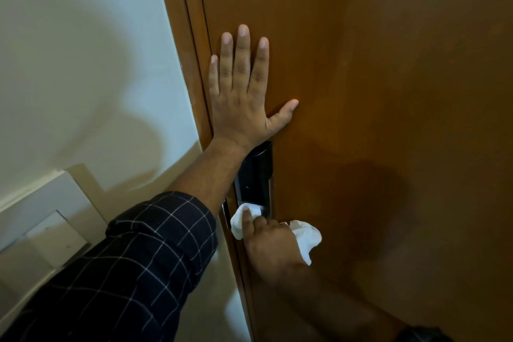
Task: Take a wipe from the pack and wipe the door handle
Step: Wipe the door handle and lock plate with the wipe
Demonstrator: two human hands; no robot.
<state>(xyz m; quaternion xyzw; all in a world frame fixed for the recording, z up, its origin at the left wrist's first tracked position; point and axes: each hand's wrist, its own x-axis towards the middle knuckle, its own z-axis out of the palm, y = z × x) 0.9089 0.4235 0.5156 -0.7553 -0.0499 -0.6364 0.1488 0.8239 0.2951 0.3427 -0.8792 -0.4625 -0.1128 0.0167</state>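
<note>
A black lock plate with the door handle (256, 175) is fixed to the brown wooden door (388, 91) near its left edge. My left hand (241, 94) lies flat on the door just above the plate, fingers spread, holding nothing. Lower down, my right hand (270, 241) grips a white wipe (306, 239) and presses it against the bottom of the plate, index finger stretched over the cloth. The handle's lever is hidden under the wipe and hand. The pack of wipes is not in view.
The brown door frame (183, 36) runs down the left of the door, with a pale wall (83, 64) beside it. A white panel or cabinet (41, 216) stands at the lower left. My checked left sleeve (125, 272) crosses the foreground.
</note>
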